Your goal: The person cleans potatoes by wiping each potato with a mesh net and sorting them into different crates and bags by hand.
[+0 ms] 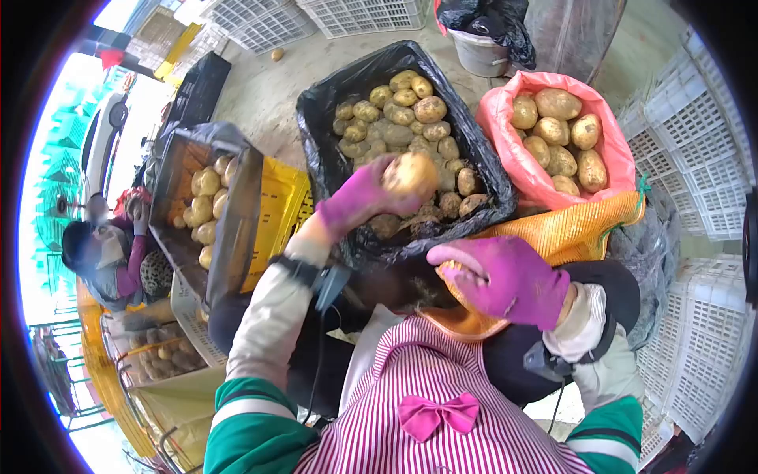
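Observation:
My left hand [369, 193], in a purple glove, is closed around a pale brown potato [410, 174]. It holds the potato above a black-lined crate [319, 133] containing several soil-covered potatoes [404, 134]. To the right, my right hand [509, 283], also in a purple glove, hovers over my lap with its fingers curled in. A bit of yellow-orange shows at its fingertips, but I cannot tell whether it is held or lies behind them. Under and beside this hand stretches an orange mesh bag [580, 229].
A pink sack [497, 104] of larger potatoes stands right of the crate. On the left is another lined crate [170, 178] with potatoes, beside a yellow crate [278, 207]. White plastic crates [695, 332] stack at the right. A co-worker [110, 253] sits far left. A bucket [480, 54] stands behind.

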The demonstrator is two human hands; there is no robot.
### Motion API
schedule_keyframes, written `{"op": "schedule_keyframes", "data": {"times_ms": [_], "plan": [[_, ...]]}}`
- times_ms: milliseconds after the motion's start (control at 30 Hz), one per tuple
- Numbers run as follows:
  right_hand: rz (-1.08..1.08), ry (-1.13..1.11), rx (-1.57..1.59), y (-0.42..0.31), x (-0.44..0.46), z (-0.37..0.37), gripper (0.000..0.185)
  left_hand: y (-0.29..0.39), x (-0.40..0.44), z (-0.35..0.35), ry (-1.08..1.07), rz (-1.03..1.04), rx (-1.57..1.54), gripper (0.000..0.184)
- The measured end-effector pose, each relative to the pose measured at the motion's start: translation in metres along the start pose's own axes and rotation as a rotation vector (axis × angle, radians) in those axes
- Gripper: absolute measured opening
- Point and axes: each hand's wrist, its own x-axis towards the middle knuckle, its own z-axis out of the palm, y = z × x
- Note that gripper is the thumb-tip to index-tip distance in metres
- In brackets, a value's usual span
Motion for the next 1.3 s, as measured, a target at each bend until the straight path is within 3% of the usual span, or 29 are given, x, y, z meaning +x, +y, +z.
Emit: {"op": "schedule_keyframes", "data": {"times_ms": [100, 167, 233, 300, 400, 500, 567, 600, 667, 700, 767, 800, 833, 900, 967, 1033, 1100, 1167, 1233, 1300], "plan": [[-0.060, -0.013, -0.055, 0.011, 0.002, 0.011, 0.025, 0.026, -0.099, 0.007, 0.048, -0.179, -0.270, 0.081], [-0.009, 0.052, 0.059, 0.014, 0.007, 0.019, 0.024, 0.016, -0.140, 0.024, 0.083, -0.212, -0.461, 0.078], [-0.007, 0.087, 0.169, 0.017, 0.015, 0.031, 0.026, 0.005, -0.164, 0.042, 0.204, -0.141, -0.432, 0.070], [0.127, 0.087, 0.689, 0.008, 0.024, 0.052, 0.029, 0.001, -0.179, 0.055, 0.322, -0.191, -0.411, 0.068], [-0.170, 0.187, 0.431, -0.016, 0.025, 0.091, 0.034, -0.004, -0.187, 0.072, 0.411, -0.155, -0.402, 0.065], [-0.087, 0.156, 0.540, -0.031, 0.028, 0.150, 0.031, -0.012, -0.192, 0.092, 0.475, -0.033, -0.456, 0.056], [-0.369, 0.329, -0.366, -0.009, 0.042, 0.183, 0.026, -0.029, -0.195, 0.106, 0.588, 0.021, 0.021, 0.049], [-0.364, 0.324, -0.365, -0.009, 0.045, 0.190, 0.026, -0.030, -0.195, 0.106, 0.555, -0.053, 0.187, 0.048], [0.098, 0.318, 0.135, -0.008, 0.049, 0.199, 0.025, -0.027, -0.203, 0.111, 0.579, -0.128, 0.198, 0.049], [0.108, 0.319, 0.129, 0.005, 0.050, 0.203, 0.025, -0.023, -0.206, 0.113, 0.608, -0.205, 0.207, 0.051], [0.183, 0.395, 0.271, 0.039, 0.053, 0.203, 0.026, -0.024, -0.209, 0.113, 0.601, -0.133, 0.220, 0.057], [0.324, 0.355, 0.431, 0.039, 0.050, 0.193, 0.026, -0.019, -0.212, 0.113, 0.616, -0.012, 0.219, 0.060], [0.326, 0.352, 0.422, 0.042, 0.046, 0.190, 0.026, -0.016, -0.214, 0.114, 0.636, 0.109, 0.217, 0.062], [0.359, 0.336, 0.653, 0.049, 0.039, 0.185, 0.026, -0.018, -0.220, 0.110, 0.535, 0.103, 0.122, 0.066], [0.460, 0.306, 0.708, 0.059, 0.029, 0.172, 0.026, -0.021, -0.223, 0.110, 0.379, 0.059, -0.344, 0.065], [0.371, 0.444, 0.540, 0.063, 0.026, 0.165, 0.026, -0.013, -0.222, 0.104, 0.385, 0.107, -0.416, 0.068], [0.316, 0.496, 0.530, 0.047, 0.016, 0.157, 0.025, 0.000, -0.219, 0.097, 0.399, -0.043, -0.729, 0.073], [0.250, 0.551, 0.513, 0.018, 0.011, 0.151, 0.025, -0.011, -0.213, 0.098, 0.406, -0.007, -0.716, 0.075], [-0.277, 0.399, -0.232, -0.004, 0.009, 0.159, 0.028, -0.014, -0.210, 0.102, 0.435, 0.061, -0.510, 0.068], [-0.182, 0.425, -0.075, 0.011, 0.009, 0.173, 0.028, -0.012, -0.207, 0.108, 0.440, 0.060, -0.413, 0.066]]}}
